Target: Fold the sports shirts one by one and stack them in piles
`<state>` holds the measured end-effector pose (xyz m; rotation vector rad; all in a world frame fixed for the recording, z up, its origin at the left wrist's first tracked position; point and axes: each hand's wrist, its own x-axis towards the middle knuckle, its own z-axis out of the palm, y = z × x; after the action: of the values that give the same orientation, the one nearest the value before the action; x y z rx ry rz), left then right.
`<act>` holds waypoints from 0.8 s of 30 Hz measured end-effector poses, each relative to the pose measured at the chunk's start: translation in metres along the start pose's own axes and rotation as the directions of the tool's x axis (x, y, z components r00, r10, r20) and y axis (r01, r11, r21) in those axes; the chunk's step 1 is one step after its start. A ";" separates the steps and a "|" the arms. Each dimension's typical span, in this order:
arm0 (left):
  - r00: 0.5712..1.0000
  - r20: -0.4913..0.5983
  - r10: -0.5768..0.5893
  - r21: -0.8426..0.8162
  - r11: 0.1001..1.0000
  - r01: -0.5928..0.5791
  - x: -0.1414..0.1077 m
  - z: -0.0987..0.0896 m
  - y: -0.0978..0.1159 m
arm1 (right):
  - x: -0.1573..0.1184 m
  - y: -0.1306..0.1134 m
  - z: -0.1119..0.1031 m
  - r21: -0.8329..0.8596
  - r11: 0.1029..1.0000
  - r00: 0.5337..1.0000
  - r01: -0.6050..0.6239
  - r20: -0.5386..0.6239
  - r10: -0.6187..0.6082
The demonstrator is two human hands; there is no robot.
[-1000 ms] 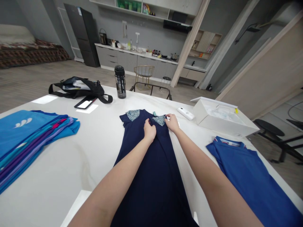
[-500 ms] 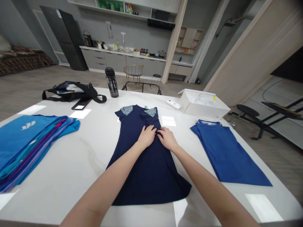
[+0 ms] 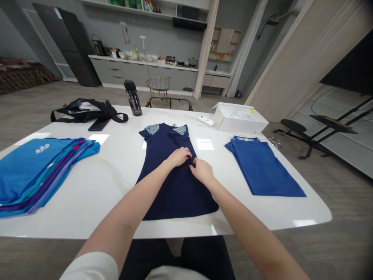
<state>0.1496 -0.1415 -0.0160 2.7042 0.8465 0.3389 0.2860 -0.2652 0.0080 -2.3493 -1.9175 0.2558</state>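
A navy short-sleeved shirt [image 3: 175, 190] with patterned grey-green shoulders lies on the white table [image 3: 110, 194], collar away from me and flared hem towards me. My left hand [image 3: 180, 156] rests on its middle front with the fingers curled down onto the cloth. Close beside it on the right, my right hand [image 3: 202, 170] has thumb and forefinger bent together at the fabric. The fingertips of both hands nearly meet, and the pinched cloth is partly hidden. Folds run along the shirt's right side near the chest.
Left, a stack of folded blue and purple clothes [image 3: 43, 167]. Right, a folded blue shirt [image 3: 262, 169]. Along the far edge are a black bag [image 3: 84, 111], a phone [image 3: 99, 124], a dark bottle [image 3: 133, 99], a white device [image 3: 206, 121] and an open white box [image 3: 239, 122].
My view has shifted back, showing the table's near edge and my lap. My fingers, flatter before, are now more curled on the shirt. Its hem lies smoother at the right corner.
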 end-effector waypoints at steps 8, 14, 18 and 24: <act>0.999 -0.033 -0.007 -0.079 0.997 0.005 -0.005 0.008 0.011 | -0.085 0.012 -0.005 -0.081 0.997 0.999 -0.009 0.053 0.013; 0.999 -0.052 -0.011 -0.075 0.997 0.007 0.001 0.011 0.014 | -0.125 0.008 -0.007 -0.113 0.993 0.996 0.045 0.085 -0.035; 0.998 -0.050 -0.048 -0.137 0.990 0.041 0.001 0.011 0.014 | -0.137 0.011 -0.011 -0.104 0.992 0.985 0.065 0.163 -0.047; 0.992 -0.114 -0.058 -0.263 0.965 0.026 -0.002 0.002 0.012 | -0.137 0.010 -0.030 0.113 0.991 0.980 0.073 0.175 -0.092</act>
<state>0.1551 -0.1526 -0.0136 2.4386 0.8263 0.5682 0.2749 -0.4000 0.0453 -2.2407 -2.0185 0.5666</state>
